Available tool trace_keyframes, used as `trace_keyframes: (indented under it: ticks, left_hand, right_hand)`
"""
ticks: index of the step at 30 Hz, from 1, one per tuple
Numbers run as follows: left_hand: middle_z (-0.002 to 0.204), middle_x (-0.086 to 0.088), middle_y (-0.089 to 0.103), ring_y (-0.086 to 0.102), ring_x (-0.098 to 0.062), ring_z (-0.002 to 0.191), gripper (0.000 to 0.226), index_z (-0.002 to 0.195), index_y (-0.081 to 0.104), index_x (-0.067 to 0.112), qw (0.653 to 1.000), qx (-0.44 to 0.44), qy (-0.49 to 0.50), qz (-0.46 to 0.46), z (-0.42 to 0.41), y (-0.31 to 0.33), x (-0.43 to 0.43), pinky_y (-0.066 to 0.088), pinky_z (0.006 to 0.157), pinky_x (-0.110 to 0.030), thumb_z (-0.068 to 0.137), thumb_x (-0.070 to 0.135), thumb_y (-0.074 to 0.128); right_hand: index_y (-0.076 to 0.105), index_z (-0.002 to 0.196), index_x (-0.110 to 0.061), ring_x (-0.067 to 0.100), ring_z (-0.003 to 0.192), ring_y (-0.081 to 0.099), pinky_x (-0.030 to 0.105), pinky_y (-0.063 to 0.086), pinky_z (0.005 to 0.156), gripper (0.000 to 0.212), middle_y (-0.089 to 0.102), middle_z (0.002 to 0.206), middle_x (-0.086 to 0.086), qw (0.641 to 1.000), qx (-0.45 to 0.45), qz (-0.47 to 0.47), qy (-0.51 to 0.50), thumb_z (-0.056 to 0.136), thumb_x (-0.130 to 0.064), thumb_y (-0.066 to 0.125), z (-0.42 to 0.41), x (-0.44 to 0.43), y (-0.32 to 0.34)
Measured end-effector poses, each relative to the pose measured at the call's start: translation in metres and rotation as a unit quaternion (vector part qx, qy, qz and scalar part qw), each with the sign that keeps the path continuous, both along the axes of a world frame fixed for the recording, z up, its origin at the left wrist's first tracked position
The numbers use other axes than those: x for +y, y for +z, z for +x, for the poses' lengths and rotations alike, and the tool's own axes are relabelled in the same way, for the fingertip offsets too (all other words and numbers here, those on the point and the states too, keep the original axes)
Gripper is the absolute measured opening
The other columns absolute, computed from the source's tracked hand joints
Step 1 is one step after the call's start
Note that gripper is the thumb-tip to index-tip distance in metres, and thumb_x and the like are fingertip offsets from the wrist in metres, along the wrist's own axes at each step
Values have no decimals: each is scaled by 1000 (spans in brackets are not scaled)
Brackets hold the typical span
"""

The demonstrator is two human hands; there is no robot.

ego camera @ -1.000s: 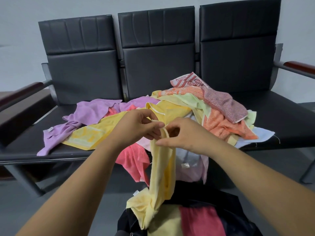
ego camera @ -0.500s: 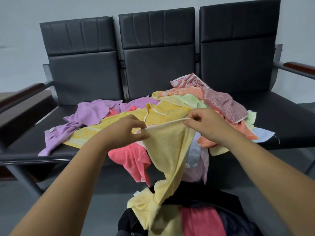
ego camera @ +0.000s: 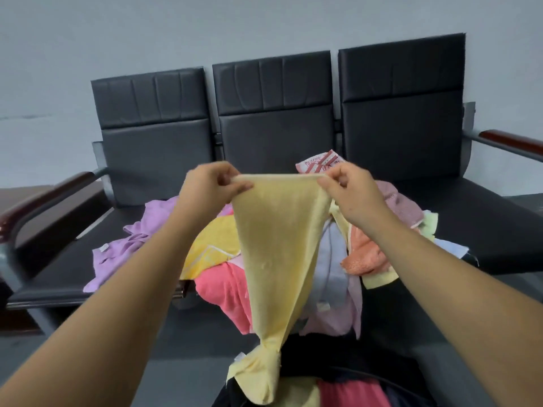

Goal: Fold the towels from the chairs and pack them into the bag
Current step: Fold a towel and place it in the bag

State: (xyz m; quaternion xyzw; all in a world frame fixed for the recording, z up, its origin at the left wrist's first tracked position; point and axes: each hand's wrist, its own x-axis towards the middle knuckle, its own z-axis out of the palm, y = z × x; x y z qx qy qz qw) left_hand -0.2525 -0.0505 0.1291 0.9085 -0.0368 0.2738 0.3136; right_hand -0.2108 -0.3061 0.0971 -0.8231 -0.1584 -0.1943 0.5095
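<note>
Two bare forearms reach forward and up from the lower corners. The left hand (ego camera: 209, 188) and right hand (ego camera: 348, 189) are raised level with each other — each pinching a top corner of a pale yellow towel (ego camera: 276, 245) between thumb and fingers, knuckles curled.

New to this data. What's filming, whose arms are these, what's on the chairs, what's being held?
One camera on a person's head, looking forward and down, so the bare arms are the wearer's own; no robot. The left hand and right hand each pinch a top corner of a pale yellow towel, stretched between them; its twisted lower end hangs to the dark bag at the bottom, which already holds yellow and pink cloth. Behind, three joined black chairs carry a pile of unfolded towels.
</note>
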Motion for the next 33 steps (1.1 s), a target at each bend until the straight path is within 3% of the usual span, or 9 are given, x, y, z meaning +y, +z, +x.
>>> trace_keyframes:
  ticks: [3, 6, 8, 11, 18, 22, 27, 31, 33]
  left_hand:
    - [69, 2, 64, 59, -12, 64, 19, 77, 66, 23, 982, -43, -95, -158, -7, 64, -4, 53, 67, -29, 85, 34, 80]
    - [71, 2, 64, 59, -10, 64, 13, 84, 60, 12, 906, 6, -282, -314, -28, 112, -3, 53, 65, -23, 88, 22, 68]
    - [73, -1, 66, 63, -10, 64, 11, 85, 60, 9, 932, 60, -256, -248, -36, 121, 0, 54, 64, -22, 92, 16, 66]
    - [78, -5, 73, 72, -12, 70, 15, 87, 63, 6, 972, 84, -145, -163, -38, 110, 8, 60, 69, -22, 89, 16, 73]
    - [89, -6, 77, 75, -20, 85, 20, 104, 75, 11, 983, 23, -110, -142, -39, 93, 2, 61, 82, -30, 88, 22, 77]
    - [95, -12, 76, 74, -23, 89, 15, 100, 75, 11, 978, 36, -141, -151, -45, 90, -13, 61, 88, -36, 93, 23, 73]
    - [102, -25, 72, 68, -23, 84, 16, 101, 72, 1, 949, 50, -210, -229, -44, 87, -38, 59, 86, -40, 92, 14, 72]
    - [90, -17, 73, 68, -21, 80, 13, 99, 71, 1, 947, 51, -209, -240, -40, 70, -44, 61, 79, -35, 93, 13, 70]
    - [88, -12, 70, 66, -22, 81, 16, 104, 67, -1, 910, 63, -236, -334, -36, 55, -42, 58, 77, -34, 96, 13, 67]
  right_hand:
    - [64, 94, -11, 5, 65, 53, 17, 44, 59, 11, 61, 81, -3, 996, -42, 83, 1, 98, -21, 62, -4, 5, 63]
    - [64, 91, -15, 15, 81, 60, 30, 50, 74, 11, 66, 88, 3, 956, -6, 261, 136, 100, -19, 60, -15, 0, 120]
    - [63, 95, -12, 21, 88, 62, 36, 54, 76, 11, 68, 97, 9, 947, 30, 264, 182, 103, -16, 57, -18, -3, 132]
    - [67, 94, -14, 19, 89, 68, 36, 61, 83, 7, 72, 98, 9, 993, 16, 82, 87, 100, -17, 64, -16, -8, 124]
    - [77, 104, -14, 20, 95, 75, 41, 58, 95, 20, 78, 97, 7, 990, 48, 71, 110, 85, -8, 80, -19, -18, 112]
    - [79, 95, -10, 23, 90, 74, 42, 59, 94, 11, 78, 93, 10, 978, 65, 61, 187, 84, -12, 80, -30, -20, 111]
    - [73, 93, -12, 23, 94, 71, 45, 59, 87, 19, 73, 96, 9, 914, 175, 123, 345, 76, -21, 79, -43, -1, 93]
    - [67, 89, -10, 18, 77, 70, 37, 59, 71, 6, 71, 84, 6, 915, 186, 122, 336, 87, -8, 72, -45, 12, 80]
    - [66, 88, -11, 18, 70, 68, 34, 57, 63, 7, 70, 79, 5, 916, 176, 182, 311, 87, -7, 71, -41, 12, 80]
